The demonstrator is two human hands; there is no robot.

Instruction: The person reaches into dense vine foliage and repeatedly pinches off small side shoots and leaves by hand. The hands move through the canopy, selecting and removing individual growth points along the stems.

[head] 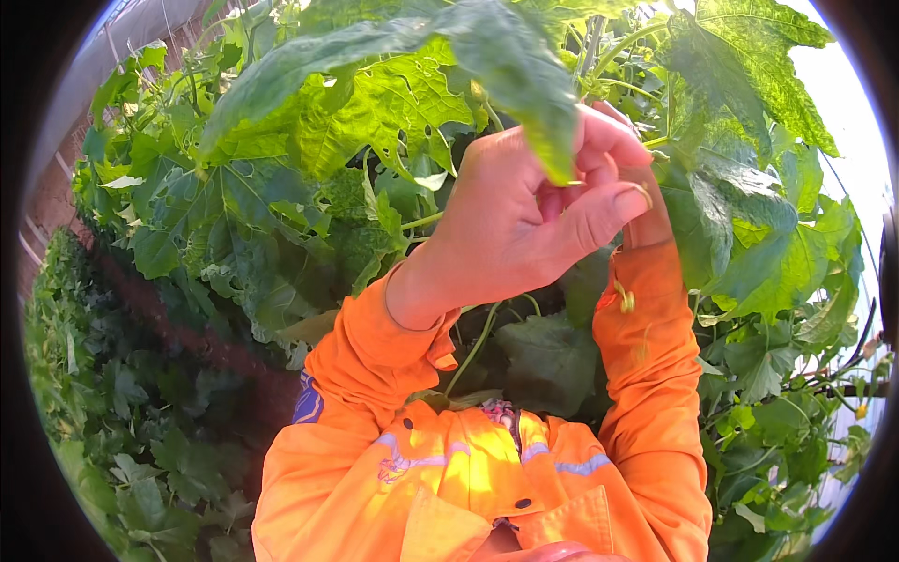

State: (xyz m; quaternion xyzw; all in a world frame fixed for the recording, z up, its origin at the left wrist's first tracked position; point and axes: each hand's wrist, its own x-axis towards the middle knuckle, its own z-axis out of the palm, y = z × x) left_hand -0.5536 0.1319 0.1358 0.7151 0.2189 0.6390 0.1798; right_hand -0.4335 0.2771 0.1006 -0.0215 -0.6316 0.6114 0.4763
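My left hand [520, 211] is raised among the large lobed leaves of a climbing gourd-type vine, its fingers bent and its thumb apart from the forefinger. The drooping tip of a big green leaf [520, 77] hangs in front of it. By the thumb tip is a small yellowish curl, possibly a bit of tendril. My right hand [650, 200] is mostly hidden behind my left; only the wrist and a little of the hand show, so what it holds cannot be seen. A curled yellow-green tendril [625, 298] appears in front of the right orange sleeve, with a fainter blurred bit below.
Green stems [625, 49] rise behind the hands. A leaf with ragged holes [393, 105] hangs to the left. Dense foliage [772, 239] stands at right before bright, whitish sheeting. A bare soil strip [189, 330] and a lower plant row [77, 365] lie at left.
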